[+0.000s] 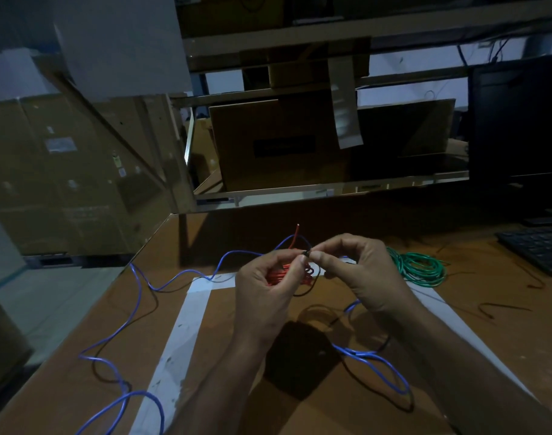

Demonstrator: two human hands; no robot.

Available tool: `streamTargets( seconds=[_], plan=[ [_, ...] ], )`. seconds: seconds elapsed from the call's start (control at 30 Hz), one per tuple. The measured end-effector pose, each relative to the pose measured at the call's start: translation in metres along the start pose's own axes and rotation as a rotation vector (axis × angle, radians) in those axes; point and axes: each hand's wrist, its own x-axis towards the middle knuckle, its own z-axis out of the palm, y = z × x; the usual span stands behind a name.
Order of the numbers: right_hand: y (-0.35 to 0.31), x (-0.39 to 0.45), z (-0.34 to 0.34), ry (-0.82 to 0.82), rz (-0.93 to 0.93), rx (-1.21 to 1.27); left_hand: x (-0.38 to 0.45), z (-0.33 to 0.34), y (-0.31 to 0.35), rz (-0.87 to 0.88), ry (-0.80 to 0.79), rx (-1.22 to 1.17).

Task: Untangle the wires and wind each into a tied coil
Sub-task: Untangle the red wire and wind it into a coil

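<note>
Currently: red wire coil (276, 274) held between both hands above table (300, 403).
L hand (265, 290) fingers curled round coil; R hand (359, 277) thumb + forefinger pinch dark tie (306, 253) at coil top. Blue wire (136, 296) loose on table; green coil (420, 266) lies apart, right.

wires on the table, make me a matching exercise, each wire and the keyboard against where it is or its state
Column one:
1. red wire
2. green wire
3. blue wire
4. keyboard

Column two:
A. lies loose and uncoiled across the table
B. bundled, held in the left hand
C. sits at the far right edge of the table
D. lies coiled on the table, beyond the right hand

Pairs: 1-B, 2-D, 3-A, 4-C
</note>
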Motion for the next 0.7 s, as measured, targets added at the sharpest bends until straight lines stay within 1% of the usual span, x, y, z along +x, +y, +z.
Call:
streamTargets(
  seconds=[0.07, 0.17, 0.3, 0.47, 0.53, 0.6, 0.67, 0.7],
  plan=[
    [-0.0016, 0.0008, -0.001, 0.009, -0.018, 0.025, -0.0008, 0.0007, -0.0003, -0.008, -0.008, 0.011],
    [-0.0032, 0.0005, 0.0002, -0.02, -0.044, 0.016, -0.001, 0.0015, -0.0003, -0.012, -0.026, 0.002],
    [-0.0019, -0.001, 0.0042, 0.013, -0.038, 0.009, -0.0025, 0.0031, 0.0035, 0.001, -0.038, 0.002],
    [-0.0027, -0.0007, 0.0036, -0.013, -0.044, 0.005, -0.0015, 0.0015, 0.0026, -0.001, -0.032, -0.007],
    [-0.0011, -0.0011, 0.0053, -0.012, -0.061, -0.066, -0.0015, 0.0016, 0.0021, -0.005, -0.036, 0.0],
    [0.0006, -0.0018, 0.0076, 0.01, -0.112, -0.201, -0.0015, 0.0026, 0.0007, -0.01, -0.029, 0.001],
    [0.0015, -0.001, 0.0072, 0.065, -0.162, -0.29, -0.0006, 0.0035, -0.0026, -0.032, 0.007, -0.002],
    [0.0018, 0.0006, 0.0052, 0.109, -0.167, -0.285, 0.0007, 0.0036, -0.0041, -0.044, 0.025, -0.008]
  ],
)
